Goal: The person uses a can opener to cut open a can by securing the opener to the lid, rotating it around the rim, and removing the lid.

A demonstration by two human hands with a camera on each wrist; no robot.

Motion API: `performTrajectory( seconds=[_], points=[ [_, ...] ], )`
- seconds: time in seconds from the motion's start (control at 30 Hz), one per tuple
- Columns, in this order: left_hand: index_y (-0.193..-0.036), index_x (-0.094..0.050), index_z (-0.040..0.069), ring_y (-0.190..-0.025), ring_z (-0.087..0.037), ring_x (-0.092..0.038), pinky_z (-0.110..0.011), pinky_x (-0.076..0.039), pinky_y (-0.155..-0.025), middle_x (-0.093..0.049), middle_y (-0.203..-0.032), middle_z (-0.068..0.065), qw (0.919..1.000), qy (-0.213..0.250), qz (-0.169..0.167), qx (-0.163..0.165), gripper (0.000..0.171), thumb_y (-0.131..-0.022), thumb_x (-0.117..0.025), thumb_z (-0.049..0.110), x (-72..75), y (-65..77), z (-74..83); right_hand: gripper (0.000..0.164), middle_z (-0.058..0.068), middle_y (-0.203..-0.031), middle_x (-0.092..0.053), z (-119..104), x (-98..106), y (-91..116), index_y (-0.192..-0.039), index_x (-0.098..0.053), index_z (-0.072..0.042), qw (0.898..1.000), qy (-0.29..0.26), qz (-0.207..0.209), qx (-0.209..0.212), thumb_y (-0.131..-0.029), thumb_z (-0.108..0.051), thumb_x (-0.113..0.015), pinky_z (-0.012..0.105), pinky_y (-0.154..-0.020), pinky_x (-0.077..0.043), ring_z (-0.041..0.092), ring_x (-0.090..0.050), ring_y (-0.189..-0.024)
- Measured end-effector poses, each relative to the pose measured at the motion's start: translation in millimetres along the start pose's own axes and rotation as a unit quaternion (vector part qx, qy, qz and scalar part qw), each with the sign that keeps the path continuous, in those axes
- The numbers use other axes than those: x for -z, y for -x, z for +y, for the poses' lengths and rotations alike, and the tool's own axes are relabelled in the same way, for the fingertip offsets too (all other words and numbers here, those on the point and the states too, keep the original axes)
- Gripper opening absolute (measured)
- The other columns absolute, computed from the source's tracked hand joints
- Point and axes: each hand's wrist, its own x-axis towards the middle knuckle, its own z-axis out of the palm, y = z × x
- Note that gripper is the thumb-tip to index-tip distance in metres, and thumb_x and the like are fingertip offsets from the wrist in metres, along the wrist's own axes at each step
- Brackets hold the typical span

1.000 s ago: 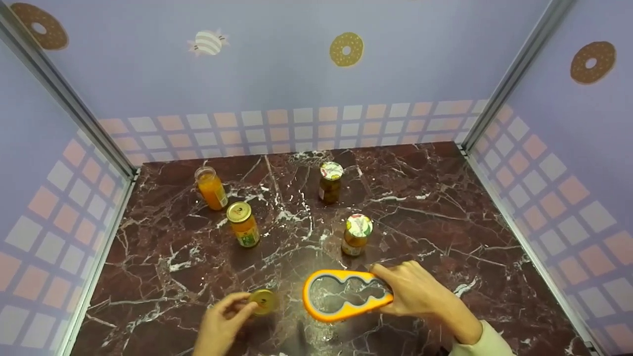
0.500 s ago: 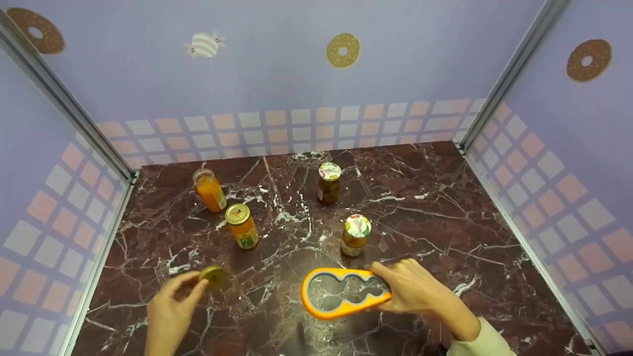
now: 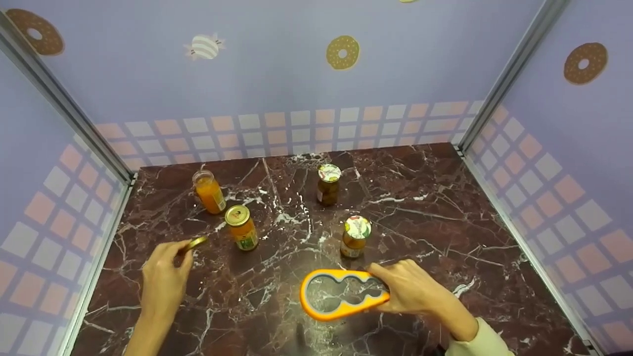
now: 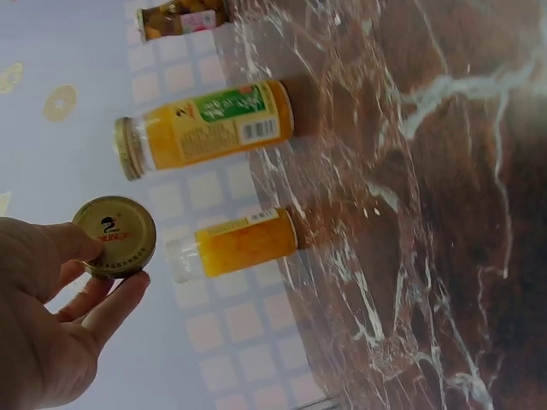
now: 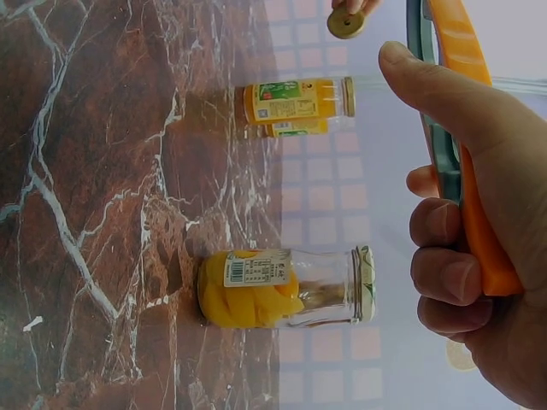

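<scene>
My left hand [image 3: 164, 272] pinches a gold jar lid [image 4: 118, 237] between thumb and fingers, held up over the left part of the table. Beyond it stands an uncapped jar of orange contents [image 3: 211, 194]. A similar jar with its gold lid on [image 3: 241, 228] is just to the right of that one. My right hand [image 3: 408, 288] grips an orange jar opener [image 3: 324, 312] with grey scalloped inner edges, fingers wrapped round its handle end in the right wrist view. Close behind the opener is a jar of yellow fruit with a patterned lid [image 3: 354, 238].
Farther back stands a dark-filled jar with a patterned lid [image 3: 328, 185]. The dark red marbled table [image 3: 420, 212] is bounded by a back wall [image 3: 277, 74] and side walls with metal corner posts.
My left hand has carried the gold lid left and away from me, toward the uncapped jar, and the lid has tipped nearly edge-on to the head view. My right hand and opener stay nearly still.
</scene>
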Motion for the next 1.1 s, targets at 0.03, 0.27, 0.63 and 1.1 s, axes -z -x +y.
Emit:
performTrajectory(
  seconds=[0.03,0.27,0.63,1.1],
  points=[
    [-0.096,-0.069,-0.003,-0.076,-0.027,-0.063,-0.034,-0.052,-0.068,-0.063,-0.09,-0.014,1.0,-0.003,-0.001,-0.007,0.021,-0.076,-0.074,-0.001,-2.9,-2.4,-1.6,0.054,-0.02,-0.06,-0.039,0,0,0,-0.094,-0.05,-0.024,1.0,-0.001,0.001,0.001,-0.063,-0.063,-0.072,0.02,-0.042,-0.026,0.003,-0.032,-0.046],
    [-0.102,-0.068,-0.001,-0.075,-0.033,-0.061,-0.044,-0.052,-0.064,-0.059,-0.091,-0.015,0.9973,-0.037,-0.039,-0.05,0.019,-0.083,-0.068,0.003,-27.7,-18.9,-20.0,0.052,-0.019,-0.058,-0.037,2,4,2,-0.093,-0.049,-0.024,1.0,-0.001,0.009,0.001,-0.065,-0.063,-0.07,0.02,-0.041,-0.023,0.003,-0.03,-0.044],
    [-0.089,-0.063,-0.005,-0.068,-0.04,-0.056,-0.052,-0.049,-0.053,-0.054,-0.08,-0.02,0.9843,-0.126,-0.08,-0.094,0.007,-0.086,-0.059,0.0,-81.2,-24.0,-66.6,0.051,-0.019,-0.059,-0.038,3,5,2,-0.095,-0.051,-0.024,1.0,0.005,-0.004,-0.001,-0.064,-0.058,-0.073,0.02,-0.041,-0.025,0.004,-0.031,-0.045],
    [-0.08,-0.06,-0.007,-0.068,-0.041,-0.051,-0.053,-0.046,-0.052,-0.051,-0.077,-0.022,0.976,-0.162,-0.093,-0.111,0.009,-0.082,-0.052,-0.003,-103.6,-16.7,-86.1,0.054,-0.019,-0.058,-0.039,-2,2,4,-0.098,-0.052,-0.024,1.0,-0.005,-0.009,-0.002,-0.068,-0.067,-0.065,0.02,-0.041,-0.024,0.003,-0.031,-0.044]
  ],
)
